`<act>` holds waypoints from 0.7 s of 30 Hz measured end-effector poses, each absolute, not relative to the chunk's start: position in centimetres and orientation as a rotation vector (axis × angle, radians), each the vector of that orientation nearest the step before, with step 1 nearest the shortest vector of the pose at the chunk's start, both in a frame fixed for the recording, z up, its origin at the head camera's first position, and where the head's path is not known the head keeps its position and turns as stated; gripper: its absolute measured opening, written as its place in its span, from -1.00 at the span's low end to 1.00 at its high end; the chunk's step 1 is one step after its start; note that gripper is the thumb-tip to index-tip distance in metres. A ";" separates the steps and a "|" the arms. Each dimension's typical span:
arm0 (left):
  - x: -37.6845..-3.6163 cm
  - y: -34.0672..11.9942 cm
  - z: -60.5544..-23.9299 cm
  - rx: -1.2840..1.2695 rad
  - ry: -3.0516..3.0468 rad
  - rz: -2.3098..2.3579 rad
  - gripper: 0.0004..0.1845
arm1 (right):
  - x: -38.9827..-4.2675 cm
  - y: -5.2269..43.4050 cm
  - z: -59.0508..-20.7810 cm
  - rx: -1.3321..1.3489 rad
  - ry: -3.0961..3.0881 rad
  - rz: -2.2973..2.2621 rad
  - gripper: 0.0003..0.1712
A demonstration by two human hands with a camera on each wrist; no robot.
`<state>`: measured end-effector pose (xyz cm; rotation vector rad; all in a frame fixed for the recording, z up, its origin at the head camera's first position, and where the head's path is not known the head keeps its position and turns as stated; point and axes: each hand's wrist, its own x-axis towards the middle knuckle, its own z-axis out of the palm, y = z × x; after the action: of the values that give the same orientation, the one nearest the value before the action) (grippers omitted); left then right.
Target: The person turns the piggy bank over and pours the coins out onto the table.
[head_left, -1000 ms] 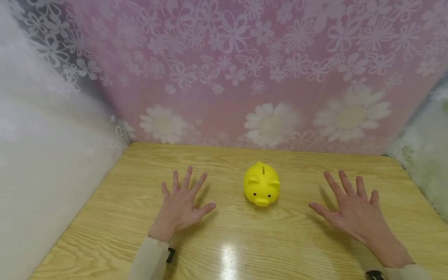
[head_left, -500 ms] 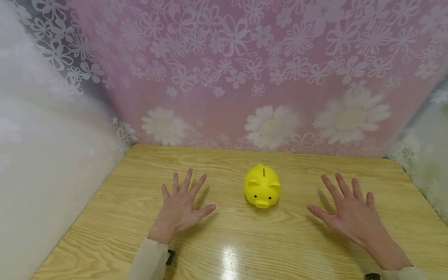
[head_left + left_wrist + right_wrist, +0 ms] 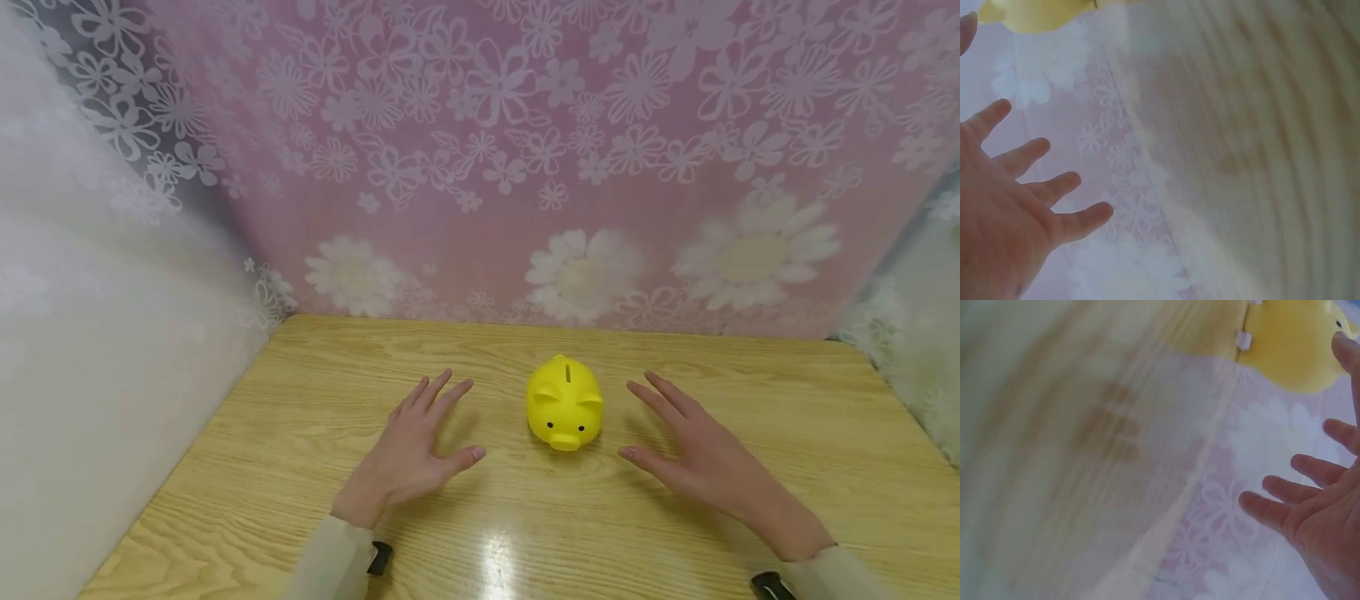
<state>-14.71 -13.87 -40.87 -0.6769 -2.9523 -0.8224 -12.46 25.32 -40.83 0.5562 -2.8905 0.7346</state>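
A yellow piggy bank (image 3: 565,403) stands on the wooden table (image 3: 315,392), snout toward me, its coin slot on top. My left hand (image 3: 420,446) hovers just left of it with fingers straight and spread, holding nothing. My right hand (image 3: 693,454) is just right of it, also with straight fingers and holding nothing. Neither hand touches the pig. The left wrist view shows my left hand (image 3: 1010,206) with spread fingers and part of the piggy bank (image 3: 1035,12) at the top edge. In the right wrist view the piggy bank (image 3: 1291,344) sits beyond my right hand (image 3: 1316,506).
A pink curtain with white flowers (image 3: 525,158) hangs right behind the table's far edge. A pale translucent curtain (image 3: 97,333) closes off the left side, and another (image 3: 907,333) the right.
Both hands have moved inward toward the piggy bank, the right one farther, and their fingers have drawn closer together. The pig has stayed in place.
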 end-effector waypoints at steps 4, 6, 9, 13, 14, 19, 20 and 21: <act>-14.7 -13.1 -40.8 -0.699 -2.936 -0.852 -0.11 | -13.4 24.0 -40.9 0.675 -2.854 0.714 0.03; -14.7 -12.7 -40.8 -0.711 -2.932 -0.851 -0.12 | -14.1 23.3 -40.9 0.732 -2.836 0.699 0.07; -14.7 -12.4 -40.7 -0.726 -2.940 -0.854 -0.12 | -15.1 22.5 -41.1 0.787 -2.819 0.688 0.13; -14.8 -12.0 -40.7 -0.755 -2.940 -0.865 -0.12 | -16.2 21.6 -41.3 0.845 -2.792 0.727 0.22; -14.8 -12.0 -40.7 -0.766 -2.935 -0.865 -0.12 | -16.5 21.5 -41.4 0.856 -2.787 0.751 0.24; -14.9 -11.6 -40.7 -0.799 -2.923 -0.860 -0.12 | -17.2 20.9 -41.9 0.895 -2.770 0.852 0.33; -14.9 -11.5 -40.7 -0.804 -2.923 -0.862 -0.12 | -17.2 20.8 -42.0 0.903 -2.759 0.865 0.35; -14.9 -11.4 -40.7 -0.811 -2.917 -0.866 -0.11 | -17.3 20.7 -42.1 0.917 -2.741 0.867 0.35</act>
<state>-14.95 -11.45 -40.67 -0.8110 -2.9174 -0.8656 -17.34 20.72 -42.06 0.9171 -2.7405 0.8669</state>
